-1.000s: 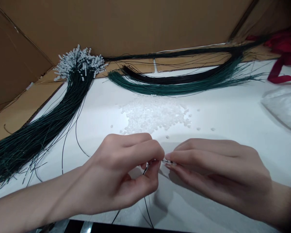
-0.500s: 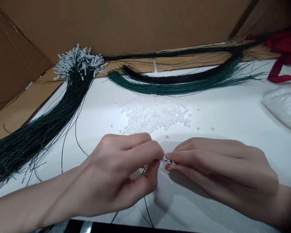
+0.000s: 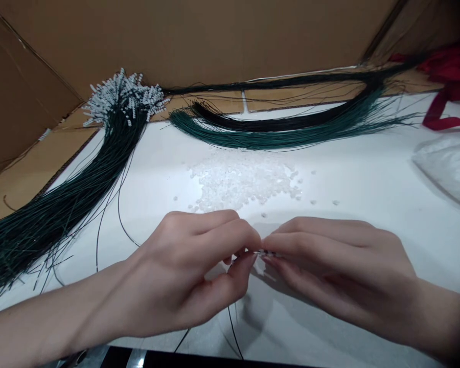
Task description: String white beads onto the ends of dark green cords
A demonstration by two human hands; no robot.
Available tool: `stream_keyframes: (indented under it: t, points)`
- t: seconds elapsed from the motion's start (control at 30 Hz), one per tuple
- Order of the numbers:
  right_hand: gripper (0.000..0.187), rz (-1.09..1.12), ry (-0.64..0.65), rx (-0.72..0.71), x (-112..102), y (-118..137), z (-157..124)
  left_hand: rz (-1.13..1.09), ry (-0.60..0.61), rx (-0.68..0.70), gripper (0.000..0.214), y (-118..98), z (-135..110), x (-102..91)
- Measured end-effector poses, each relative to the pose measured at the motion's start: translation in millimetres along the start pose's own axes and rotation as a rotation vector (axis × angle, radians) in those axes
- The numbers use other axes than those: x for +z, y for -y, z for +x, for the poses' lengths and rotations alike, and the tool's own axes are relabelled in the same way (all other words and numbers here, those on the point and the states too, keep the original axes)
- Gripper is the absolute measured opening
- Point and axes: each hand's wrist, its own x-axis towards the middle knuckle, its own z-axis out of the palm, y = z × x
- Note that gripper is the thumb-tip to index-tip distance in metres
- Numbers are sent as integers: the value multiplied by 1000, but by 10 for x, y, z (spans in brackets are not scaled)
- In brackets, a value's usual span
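- One thin dark cord (image 3: 232, 327) runs up from the near edge into the left hand (image 3: 184, 271), whose thumb and forefinger are pinched tight on its end.
- Touching that end is a tiny clear piece (image 3: 261, 252), clamped between the fingertips of the right hand (image 3: 341, 271); the two hands meet tip to tip just above the white surface (image 3: 368, 174).
- Just beyond the hands lies a loose scatter of clear beads (image 3: 245, 179).
- Farther back, a curved bundle (image 3: 276, 135) of green and black cords lies across the surface. At the left, a long bundle of dark cords (image 3: 61, 204) ends in a white-tipped cluster (image 3: 124, 97).
- Brown cardboard walls (image 3: 214, 41) close in the back and the left.
- Both wrists lie low, knuckles up, the other fingers curled in.
- A red strap (image 3: 448, 97) and a clear bag (image 3: 448, 168) are cut off at the right. Whether the cord has entered the clear piece is too small to tell.
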Motion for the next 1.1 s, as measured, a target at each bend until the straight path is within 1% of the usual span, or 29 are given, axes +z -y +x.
stream_keyframes:
  t: [0.23, 0.4, 0.6, 0.8, 1.0, 1.1]
  points:
    - [10, 6, 10, 18, -13, 6, 13, 6, 2, -7, 13, -24, 19, -30]
    - [11, 7, 16, 23, -29, 11, -18, -28, 6, -8, 13, -16, 11, -14]
    - [10, 7, 16, -10, -24, 11, -7, -29, -17, 6, 14, -1, 0, 1]
    - [11, 33, 26, -27, -26, -2, 6, -30, -4, 6, 15, -2, -4, 0]
    - [11, 13, 31, 7, -16, 10, 6, -10, -4, 9, 16, -2, 6, 5]
    - [11, -3, 30, -1, -12, 3, -1, 4, 4, -2, 15, -11, 9, -9]
